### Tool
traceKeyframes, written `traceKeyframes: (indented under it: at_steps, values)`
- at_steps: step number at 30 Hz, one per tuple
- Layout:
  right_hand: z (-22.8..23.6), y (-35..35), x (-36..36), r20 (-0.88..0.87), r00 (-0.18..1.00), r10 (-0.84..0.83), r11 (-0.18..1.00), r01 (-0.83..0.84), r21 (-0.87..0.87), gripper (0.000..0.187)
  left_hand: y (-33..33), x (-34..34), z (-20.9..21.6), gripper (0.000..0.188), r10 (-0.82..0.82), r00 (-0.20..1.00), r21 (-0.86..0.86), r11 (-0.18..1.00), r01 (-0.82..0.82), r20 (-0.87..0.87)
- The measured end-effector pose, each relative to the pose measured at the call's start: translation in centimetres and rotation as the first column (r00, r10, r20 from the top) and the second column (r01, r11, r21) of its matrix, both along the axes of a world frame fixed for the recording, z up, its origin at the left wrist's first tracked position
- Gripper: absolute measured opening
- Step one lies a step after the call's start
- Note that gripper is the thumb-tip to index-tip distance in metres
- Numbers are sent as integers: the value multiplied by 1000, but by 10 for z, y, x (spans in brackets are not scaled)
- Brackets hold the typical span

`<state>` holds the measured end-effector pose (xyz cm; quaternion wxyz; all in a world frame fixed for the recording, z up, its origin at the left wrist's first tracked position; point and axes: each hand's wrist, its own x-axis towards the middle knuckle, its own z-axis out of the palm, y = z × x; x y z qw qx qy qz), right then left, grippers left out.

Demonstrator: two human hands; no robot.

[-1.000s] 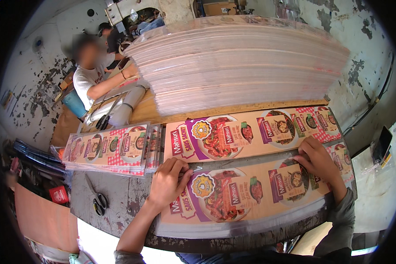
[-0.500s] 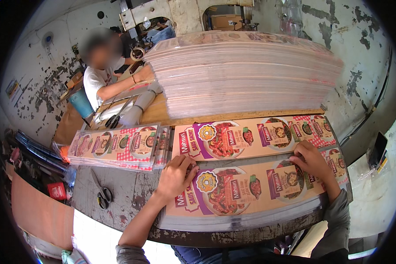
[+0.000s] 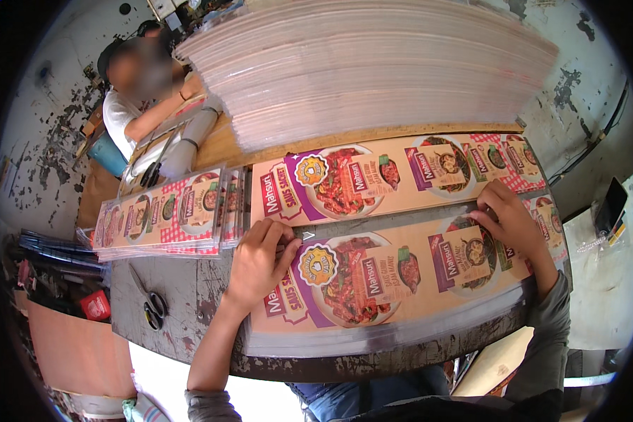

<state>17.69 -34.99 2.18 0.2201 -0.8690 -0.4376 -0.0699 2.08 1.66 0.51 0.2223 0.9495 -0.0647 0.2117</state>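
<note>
A long printed cardboard strip (image 3: pixel 415 271) with food pictures lies on top of the near stack, whose front edge shows layers of clear plastic. My left hand (image 3: pixel 259 261) is closed at the strip's far left corner, thumb and fingers pinched together. At the far right part of the same edge, my right hand (image 3: pixel 508 219) also pinches, its fingers curled. Whether clear film lies between the fingers as well, I cannot make out. Just beyond both hands, a second stack of printed strips (image 3: pixel 401 172) runs parallel, with a narrow gap between.
Plastic-covered printed packs (image 3: pixel 158 218) are piled at the left. Black-handled scissors (image 3: pixel 153 309) lie on the worn dark table (image 3: pixel 211 309). A tall stack of plastic-covered sheets (image 3: pixel 373 77) stands at the back. Beyond the left side, a person (image 3: pixel 130 116) works near a rolled clear plastic bundle (image 3: pixel 190 141).
The view has tipped downward, so the far things sit higher in the picture. Both hands stay at the near strip's far edge, with little visible movement.
</note>
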Motion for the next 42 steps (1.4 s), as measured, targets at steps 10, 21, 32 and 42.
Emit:
traceKeyframes:
  at_steps: [10, 21, 32, 42]
  values:
    - [-1, 4, 0, 17, 999, 49, 998, -49, 38, 20, 7, 0, -6, 16, -49, 999, -13, 999, 49, 20]
    - [-5, 1, -1, -26, 1000, 14, 998, -12, 68, 19, 4, -2, -4, 13, -34, 998, -11, 999, 34, 44]
    - [-8, 0, 2, -19, 1000, 12, 996, -10, 83, 19, 2, 0, -3, 13, -20, 995, 0, 1000, 20, 98]
    - [-11, -1, 5, 38, 998, 44, 995, -47, 83, 20, 1, 0, -6, 13, 29, 998, -10, 1000, -29, 48]
